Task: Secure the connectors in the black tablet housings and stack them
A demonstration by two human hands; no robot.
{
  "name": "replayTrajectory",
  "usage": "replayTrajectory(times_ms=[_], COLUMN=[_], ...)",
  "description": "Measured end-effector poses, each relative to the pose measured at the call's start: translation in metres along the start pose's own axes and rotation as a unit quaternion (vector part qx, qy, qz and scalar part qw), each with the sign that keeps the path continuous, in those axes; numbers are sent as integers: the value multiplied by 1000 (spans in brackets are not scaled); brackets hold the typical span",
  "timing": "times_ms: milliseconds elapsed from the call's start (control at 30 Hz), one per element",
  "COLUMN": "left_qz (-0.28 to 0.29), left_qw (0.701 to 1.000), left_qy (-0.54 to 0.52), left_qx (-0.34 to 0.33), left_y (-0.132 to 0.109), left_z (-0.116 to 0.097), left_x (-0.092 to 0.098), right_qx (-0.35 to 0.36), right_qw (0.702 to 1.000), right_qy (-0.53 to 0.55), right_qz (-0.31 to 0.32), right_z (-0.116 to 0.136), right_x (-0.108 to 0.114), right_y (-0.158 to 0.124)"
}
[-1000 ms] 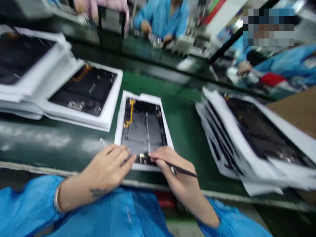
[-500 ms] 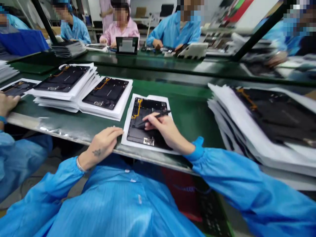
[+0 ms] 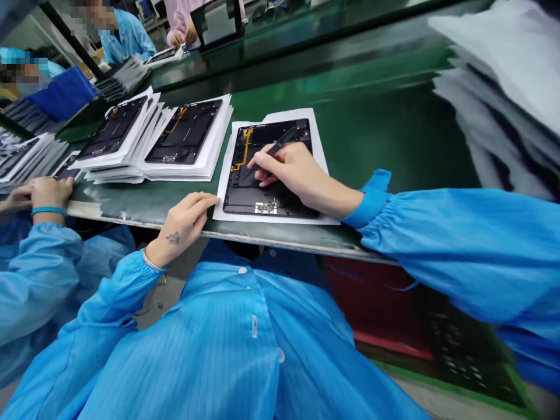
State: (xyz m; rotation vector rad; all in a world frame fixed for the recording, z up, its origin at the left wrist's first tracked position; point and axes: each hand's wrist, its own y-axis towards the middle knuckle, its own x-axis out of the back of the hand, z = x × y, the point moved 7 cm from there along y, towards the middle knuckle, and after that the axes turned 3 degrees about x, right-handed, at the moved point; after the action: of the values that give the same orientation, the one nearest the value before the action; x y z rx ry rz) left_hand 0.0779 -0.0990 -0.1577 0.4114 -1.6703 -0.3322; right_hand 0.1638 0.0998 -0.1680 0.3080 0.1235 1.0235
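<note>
A black tablet housing [image 3: 284, 201] lies on white paper [image 3: 321, 169] in front of me, with an orange flex cable [image 3: 245, 149] along its left side and a small metal part [image 3: 266, 207] at its near edge. Pinched like a pen in my right hand [image 3: 295, 169] is a slim black tool [image 3: 282, 141]. Its tip is over the housing's inner face; whether it touches cannot be made out. My left hand [image 3: 186, 221] lies at the table's front edge, empty, fingers stretched out, fingertips at the paper's left edge.
To the left, more housings [image 3: 186, 131] lie on stacked paper [image 3: 214, 149]. A blurred paper stack [image 3: 494, 99] stands on the right of the green table [image 3: 385, 134]. A neighbour's hands [image 3: 50, 192] are at far left; other people sit across the table.
My view has tilted and turned, so the far side shows less. Still pinched in my right hand, the black tool now stands more steeply. My left hand stays by the paper.
</note>
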Motion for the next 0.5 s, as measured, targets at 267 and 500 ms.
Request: replayTrajectory(times_ms=[267, 500], left_qz=[28, 49], left_qw=[997, 995], left_qy=[57, 52], left_qx=[-35, -75], left_y=[-6, -8], left_z=[-7, -9], left_x=[-2, -3], right_qx=[9, 172], right_qw=[998, 962], right_qy=[-61, -211], right_qz=[16, -3], right_z=[3, 33], right_x=[-6, 2], right_y=[0, -9])
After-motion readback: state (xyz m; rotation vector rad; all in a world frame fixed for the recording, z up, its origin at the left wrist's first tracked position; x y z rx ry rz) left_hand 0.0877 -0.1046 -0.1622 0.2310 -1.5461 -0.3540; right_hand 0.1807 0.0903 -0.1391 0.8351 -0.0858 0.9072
